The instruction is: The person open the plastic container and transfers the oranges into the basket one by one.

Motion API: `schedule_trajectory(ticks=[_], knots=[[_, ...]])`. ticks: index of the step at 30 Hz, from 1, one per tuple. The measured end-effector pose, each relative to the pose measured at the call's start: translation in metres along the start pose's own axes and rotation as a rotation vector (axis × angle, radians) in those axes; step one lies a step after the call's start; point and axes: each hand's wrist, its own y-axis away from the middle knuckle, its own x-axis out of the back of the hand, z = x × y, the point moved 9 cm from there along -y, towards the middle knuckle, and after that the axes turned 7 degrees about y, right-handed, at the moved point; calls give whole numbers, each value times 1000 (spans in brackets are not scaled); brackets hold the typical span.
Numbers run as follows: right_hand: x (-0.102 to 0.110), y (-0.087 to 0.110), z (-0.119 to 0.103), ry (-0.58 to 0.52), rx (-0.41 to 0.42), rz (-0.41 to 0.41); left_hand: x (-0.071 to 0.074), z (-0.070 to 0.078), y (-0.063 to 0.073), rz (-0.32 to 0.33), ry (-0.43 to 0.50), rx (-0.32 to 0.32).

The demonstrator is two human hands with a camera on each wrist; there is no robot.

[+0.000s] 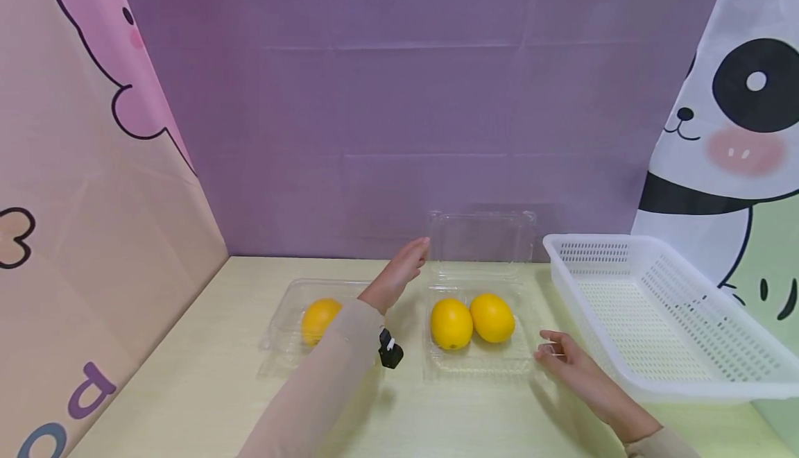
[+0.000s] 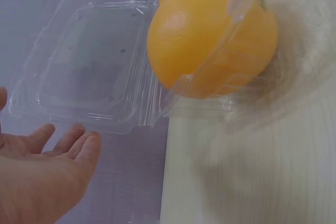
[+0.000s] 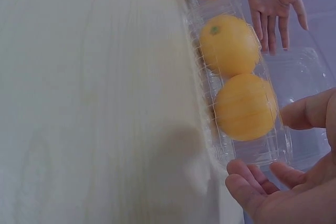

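Observation:
Two oranges (image 1: 451, 323) sit side by side in a clear plastic clamshell box (image 1: 477, 369). Its lid (image 1: 480, 237) stands raised at the back, against the purple backdrop. My left hand (image 1: 399, 274) is at the lid's left edge; in the left wrist view its fingertips (image 2: 90, 142) are close below that edge, loosely extended. Just right of the box's base is my right hand (image 1: 580, 378). Its thumb and fingers are spread apart near the box's right corner in the right wrist view, with nothing gripped between them.
Left of the open box, a second clear clamshell box (image 1: 293, 298) holds an orange (image 1: 320, 320), partly hidden by my left forearm. A white perforated plastic basket (image 1: 599, 347) stands at the right. Printed cloth walls surround the pale wooden table (image 1: 187, 375).

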Motion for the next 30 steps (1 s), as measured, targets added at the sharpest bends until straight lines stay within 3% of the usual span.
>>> schedule_trajectory(ticks=[12, 30], knots=[[1, 0, 0, -2, -5, 9, 1, -7, -7, 52, 16, 45], [1, -3, 3, 7, -10, 11, 1, -20, -3, 59, -39, 103]])
